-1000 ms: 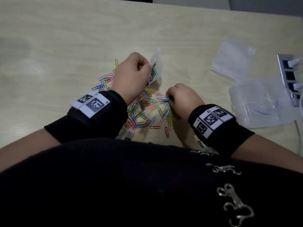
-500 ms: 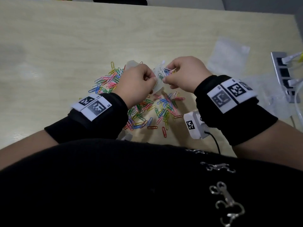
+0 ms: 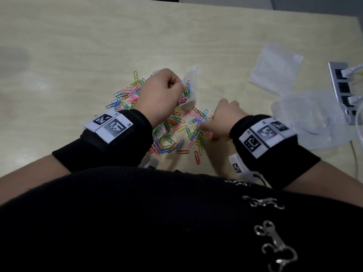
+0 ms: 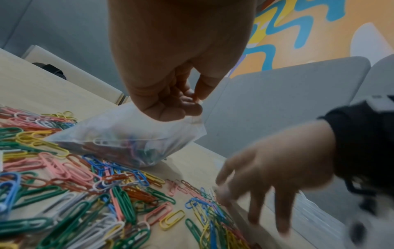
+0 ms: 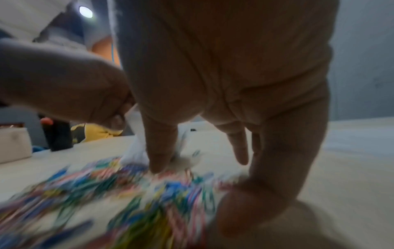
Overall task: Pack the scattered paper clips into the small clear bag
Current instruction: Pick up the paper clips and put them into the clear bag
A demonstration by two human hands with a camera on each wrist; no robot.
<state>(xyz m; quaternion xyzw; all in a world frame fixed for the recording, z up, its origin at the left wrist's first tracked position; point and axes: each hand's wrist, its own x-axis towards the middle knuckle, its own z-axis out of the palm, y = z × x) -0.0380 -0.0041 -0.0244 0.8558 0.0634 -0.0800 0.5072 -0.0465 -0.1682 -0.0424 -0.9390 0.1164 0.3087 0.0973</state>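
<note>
Coloured paper clips lie scattered in a pile on the pale wooden table. My left hand pinches the top edge of the small clear bag, which holds several clips and rests its bottom on the table. The left wrist view shows the bag hanging from my fingers over the pile. My right hand is down on the right part of the pile, fingers spread and pointing at the clips. It is blurred with motion and holds nothing I can see.
A flat clear bag lies at the back right. A larger crumpled plastic bag sits at the right edge beside a grey hub with white cables. My dark clothing covers the near table edge.
My right hand left the bag's mouth and dropped to the pile on the right. The left hand still holds the bag, which has more clips in it.
</note>
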